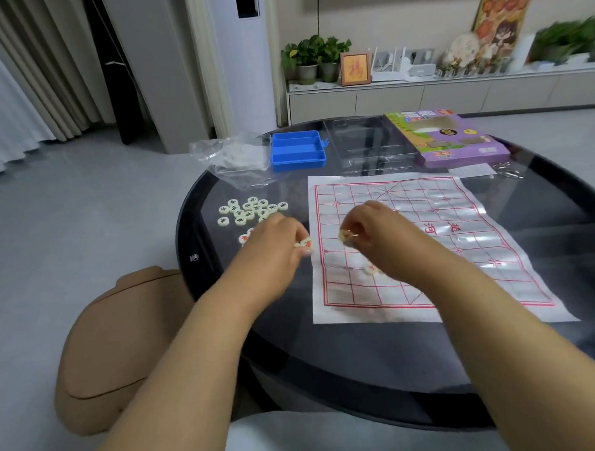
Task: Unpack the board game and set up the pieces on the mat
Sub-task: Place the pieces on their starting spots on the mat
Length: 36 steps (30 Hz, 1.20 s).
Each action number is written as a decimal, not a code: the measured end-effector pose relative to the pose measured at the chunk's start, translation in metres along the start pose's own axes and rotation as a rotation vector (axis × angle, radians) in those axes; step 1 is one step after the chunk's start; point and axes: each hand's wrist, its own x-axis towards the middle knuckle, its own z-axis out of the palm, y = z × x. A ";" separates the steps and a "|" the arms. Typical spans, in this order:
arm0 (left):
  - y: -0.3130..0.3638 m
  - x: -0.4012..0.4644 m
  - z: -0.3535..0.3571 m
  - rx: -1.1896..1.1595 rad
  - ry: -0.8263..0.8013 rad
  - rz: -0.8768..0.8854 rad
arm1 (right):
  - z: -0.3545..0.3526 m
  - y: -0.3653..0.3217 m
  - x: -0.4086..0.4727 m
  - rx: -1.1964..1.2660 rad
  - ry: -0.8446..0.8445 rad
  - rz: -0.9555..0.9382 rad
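A white mat [426,240] with a red grid lies on the round dark glass table [364,376]. Left of it sits a pile of cream round pieces [251,208], several with dark characters. A red-marked piece [244,239] lies just below that pile. My left hand [276,240] hovers at the mat's left edge, fingers pinched on red-marked pieces [305,244]. My right hand [371,232] is over the mat's left half, pinching one cream piece [345,236]. Another piece [370,269] rests on the mat under my right wrist.
A blue plastic tray [298,150] stands at the table's far side, with a crumpled clear bag [231,156] to its left and a clear plastic insert [371,143] to its right. The purple game box [449,137] lies far right. A tan stool [117,345] stands left of the table.
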 end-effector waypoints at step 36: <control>-0.008 0.005 0.003 0.128 0.020 -0.136 | 0.020 -0.009 0.005 -0.031 0.034 -0.073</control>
